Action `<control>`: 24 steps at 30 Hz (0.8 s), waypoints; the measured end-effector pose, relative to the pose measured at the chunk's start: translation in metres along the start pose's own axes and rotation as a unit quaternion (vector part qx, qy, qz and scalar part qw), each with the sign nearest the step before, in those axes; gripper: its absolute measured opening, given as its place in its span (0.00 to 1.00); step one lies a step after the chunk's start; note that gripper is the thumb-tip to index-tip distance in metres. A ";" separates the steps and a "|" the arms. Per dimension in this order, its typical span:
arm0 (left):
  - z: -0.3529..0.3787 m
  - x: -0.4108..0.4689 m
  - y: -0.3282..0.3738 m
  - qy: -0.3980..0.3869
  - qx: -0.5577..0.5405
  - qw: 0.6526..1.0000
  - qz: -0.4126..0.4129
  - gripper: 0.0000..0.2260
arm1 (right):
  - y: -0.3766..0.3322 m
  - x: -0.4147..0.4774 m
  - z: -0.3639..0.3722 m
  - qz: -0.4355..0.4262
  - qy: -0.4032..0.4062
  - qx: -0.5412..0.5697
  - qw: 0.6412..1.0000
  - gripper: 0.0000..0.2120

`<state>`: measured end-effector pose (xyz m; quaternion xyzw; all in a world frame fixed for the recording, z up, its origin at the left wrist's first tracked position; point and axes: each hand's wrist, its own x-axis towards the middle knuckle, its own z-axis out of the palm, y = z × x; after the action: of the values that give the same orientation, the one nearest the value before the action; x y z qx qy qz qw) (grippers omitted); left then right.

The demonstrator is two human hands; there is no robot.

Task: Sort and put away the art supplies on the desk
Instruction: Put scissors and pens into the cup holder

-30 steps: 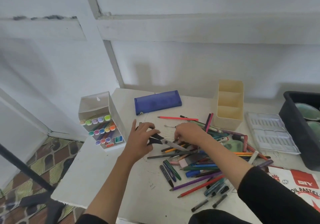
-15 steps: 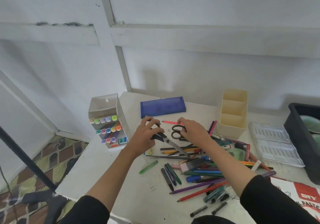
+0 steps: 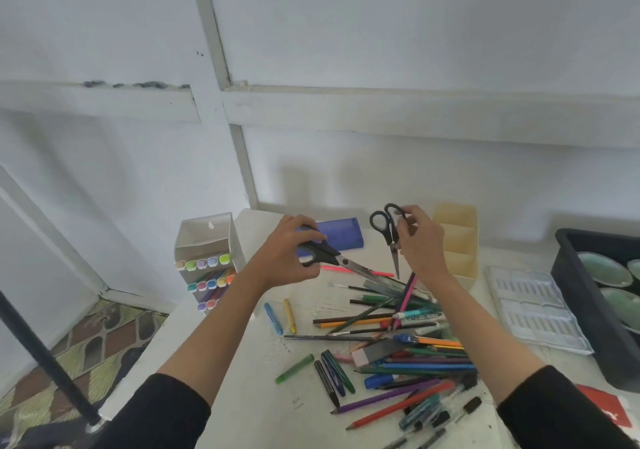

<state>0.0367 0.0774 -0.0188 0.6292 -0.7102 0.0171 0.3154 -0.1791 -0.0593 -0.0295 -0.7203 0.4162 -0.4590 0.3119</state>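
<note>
My left hand grips the black handles of a large pair of scissors, blades pointing right over the desk. Raised above the desk, my right hand pinches a smaller black-handled pair of scissors, tip hanging down. Below them lies a heap of pencils, pens and markers on the white desk. A cream three-part organizer stands just behind my right hand.
A white marker box with pastel markers stands at the left. A blue pencil case lies at the back. A clear palette tray and a black bin sit on the right. Crayons lie loose.
Both hands have lifted off the pile, each raising a pair of scissors. The right hand's small scissors now hang tip down near the cream organizer.
</note>
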 end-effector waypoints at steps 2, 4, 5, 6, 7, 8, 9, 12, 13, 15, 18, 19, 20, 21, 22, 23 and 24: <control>-0.003 0.015 0.005 0.008 0.001 1.000 -0.001 0.18 | -0.005 0.011 -0.016 0.001 0.021 0.017 1.000 0.04; -0.004 0.033 0.012 0.016 0.009 1.000 0.007 0.18 | -0.008 0.024 -0.034 0.007 0.043 0.029 0.999 0.03; -0.002 0.042 0.016 0.026 0.013 0.999 0.013 0.18 | -0.009 0.030 -0.043 0.012 0.058 0.036 0.998 0.03; 0.001 0.052 0.021 0.041 0.013 0.999 0.017 0.18 | -0.010 0.036 -0.053 0.016 0.077 0.043 0.996 0.04; 0.006 0.062 0.025 0.059 0.010 0.998 0.016 0.18 | -0.011 0.042 -0.063 0.019 0.094 0.052 0.994 0.06; 0.011 0.071 0.031 0.079 0.006 0.997 0.011 0.17 | -0.011 0.047 -0.072 0.022 0.109 0.058 0.992 0.07; 0.017 0.081 0.036 0.099 0.003 0.995 0.006 0.17 | -0.011 0.052 -0.079 0.023 0.120 0.060 0.991 0.08; 0.037 0.111 0.055 0.127 -0.007 0.992 -0.010 0.17 | -0.004 0.066 -0.092 0.039 0.122 0.050 0.991 0.11; 0.043 0.121 0.062 0.124 -0.004 0.992 -0.012 0.16 | -0.001 0.071 -0.093 0.046 0.117 0.045 0.991 0.12; 0.056 0.140 0.074 0.110 0.015 0.994 -0.006 0.15 | 0.004 0.079 -0.093 0.052 0.106 0.028 0.993 0.14; 0.077 0.161 0.087 0.077 0.047 0.996 0.016 0.13 | 0.010 0.089 -0.090 0.046 0.085 -0.017 0.995 0.14; 0.084 0.167 0.090 0.068 0.059 0.996 0.023 0.13 | 0.013 0.092 -0.088 0.047 0.074 -0.031 0.996 0.14; 0.090 0.173 0.092 0.060 0.073 0.995 0.029 0.12 | 0.016 0.095 -0.085 0.050 0.063 -0.041 0.996 0.15; 0.096 0.178 0.094 0.049 0.090 0.994 0.033 0.12 | 0.019 0.097 -0.082 0.057 0.051 -0.051 0.996 0.15; 0.101 0.182 0.096 0.033 0.108 0.993 0.037 0.11 | 0.022 0.099 -0.079 0.062 0.041 -0.067 0.995 0.16; 0.106 0.186 0.098 0.016 0.124 0.991 0.040 0.11 | 0.028 0.100 -0.076 0.067 0.030 -0.089 0.993 0.17; 0.111 0.188 0.099 -0.004 0.132 0.990 0.041 0.10 | 0.033 0.100 -0.073 0.074 0.016 -0.112 0.991 0.17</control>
<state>-0.1023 -0.1146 0.0178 0.6360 -0.7279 0.1208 0.2258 -0.2337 -0.1676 0.0117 -0.7104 0.5222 -0.3966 0.2556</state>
